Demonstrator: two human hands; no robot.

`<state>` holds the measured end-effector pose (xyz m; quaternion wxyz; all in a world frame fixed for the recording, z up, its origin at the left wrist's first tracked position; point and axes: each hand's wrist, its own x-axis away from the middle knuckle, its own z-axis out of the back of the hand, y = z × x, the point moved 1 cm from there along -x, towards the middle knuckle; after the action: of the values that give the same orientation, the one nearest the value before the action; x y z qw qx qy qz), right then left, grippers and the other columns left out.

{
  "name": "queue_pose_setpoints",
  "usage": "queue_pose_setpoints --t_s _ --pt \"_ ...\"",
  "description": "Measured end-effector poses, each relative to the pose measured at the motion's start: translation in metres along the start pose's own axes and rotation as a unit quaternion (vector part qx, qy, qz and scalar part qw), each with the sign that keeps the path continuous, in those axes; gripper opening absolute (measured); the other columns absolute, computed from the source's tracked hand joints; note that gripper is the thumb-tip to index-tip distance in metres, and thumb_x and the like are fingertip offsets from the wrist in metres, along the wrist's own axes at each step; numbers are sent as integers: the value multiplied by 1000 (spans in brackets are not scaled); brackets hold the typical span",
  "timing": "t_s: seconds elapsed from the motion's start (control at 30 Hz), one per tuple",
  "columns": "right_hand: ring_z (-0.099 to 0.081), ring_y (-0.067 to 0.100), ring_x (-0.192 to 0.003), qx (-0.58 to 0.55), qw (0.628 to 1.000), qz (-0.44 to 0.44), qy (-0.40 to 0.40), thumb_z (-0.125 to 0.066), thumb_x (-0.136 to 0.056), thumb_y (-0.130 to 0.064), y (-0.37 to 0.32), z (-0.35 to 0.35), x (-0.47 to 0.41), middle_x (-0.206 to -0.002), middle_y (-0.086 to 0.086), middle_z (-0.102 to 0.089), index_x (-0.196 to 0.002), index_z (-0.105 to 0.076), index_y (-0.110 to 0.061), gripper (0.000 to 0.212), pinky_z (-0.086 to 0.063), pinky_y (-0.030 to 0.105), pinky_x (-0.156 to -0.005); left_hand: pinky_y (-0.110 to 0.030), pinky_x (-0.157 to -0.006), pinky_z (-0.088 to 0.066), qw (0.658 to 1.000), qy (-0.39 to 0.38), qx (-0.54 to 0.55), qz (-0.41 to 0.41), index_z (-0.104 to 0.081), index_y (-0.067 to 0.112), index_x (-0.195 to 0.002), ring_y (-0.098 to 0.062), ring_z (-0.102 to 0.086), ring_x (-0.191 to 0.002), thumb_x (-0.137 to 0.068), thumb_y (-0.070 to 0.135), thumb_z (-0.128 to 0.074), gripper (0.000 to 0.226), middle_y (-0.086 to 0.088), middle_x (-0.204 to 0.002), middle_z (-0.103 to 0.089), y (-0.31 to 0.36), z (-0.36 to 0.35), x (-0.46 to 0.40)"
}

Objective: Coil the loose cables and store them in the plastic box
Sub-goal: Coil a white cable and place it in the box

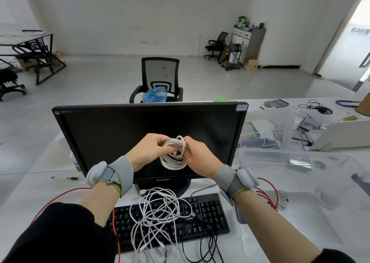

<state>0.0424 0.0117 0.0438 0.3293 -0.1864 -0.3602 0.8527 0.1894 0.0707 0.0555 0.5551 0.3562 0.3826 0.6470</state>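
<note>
A coiled white cable [173,158] hangs in front of the monitor, held up between both hands. My left hand [149,150] grips the coil's upper left with curled fingers. My right hand [197,154] pinches its upper right, fingers wrapped round the strands. A loose tangle of white cable [155,212] lies on the black keyboard [208,214] below. A thin red cable [268,192] runs on the table at right and another stretch at left. The clear plastic box [300,182] stands open to the right of my right wrist.
A black Lenovo monitor [112,134] stands right behind my hands. Black cables [208,240] trail off the keyboard's front. More clear containers [268,130] and clutter sit at the back right of the white table [60,184]. An office chair [160,78] stands beyond the monitor.
</note>
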Motion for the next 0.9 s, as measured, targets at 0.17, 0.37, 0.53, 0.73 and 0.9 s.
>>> queue_pose_setpoints --t_s 0.17,0.37,0.53,0.73,0.9 --pt "-57 15 -79 -44 998 11 33 -42 -99 -15 0 4 0 -93 1 -58 -120 -48 -13 22 -48 22 -69 -26 -80 -52 987 -16 159 34 -61 11 -110 -16 -68 -84 -88 4 -60 23 -8 -90 -72 -5 -1 -1" --pt "-60 13 -65 -89 995 5 37 -37 -99 -9 3 3 -4 -90 0 -58 -124 -49 -18 29 -54 18 -53 -35 -84 -49 991 2 132 -5 -41 28 -110 -27 -63 -81 -82 -12 -58 52 -23 -92 -66 0 -8 1" --pt "-63 14 -69 -97 995 6 21 -38 -99 -7 4 4 -3 -96 1 -59 -124 -51 -20 31 -52 17 -51 -35 -78 -52 997 17 51 -60 -40 32 -108 -25 -60 -76 -83 0 -64 47 -23 -94 -63 0 -12 3" --pt "-63 11 -66 -97 995 6 4 -37 -100 -8 4 6 -4 -94 6 -60 -119 -54 -16 26 -53 17 -54 -10 -73 -43 976 124 -94 -156 -42 35 -94 -6 -56 -80 -82 8 -68 39 5 -89 -57 -3 -20 3" --pt "-61 11 -63 -106 994 -9 -26 -36 -101 -10 4 9 -7 -79 4 -55 -117 -55 -12 25 -54 19 -55 -16 -80 -41 918 203 -203 -275 -52 28 -97 -12 -49 -93 -82 10 -70 29 5 -111 -41 -8 -20 1"
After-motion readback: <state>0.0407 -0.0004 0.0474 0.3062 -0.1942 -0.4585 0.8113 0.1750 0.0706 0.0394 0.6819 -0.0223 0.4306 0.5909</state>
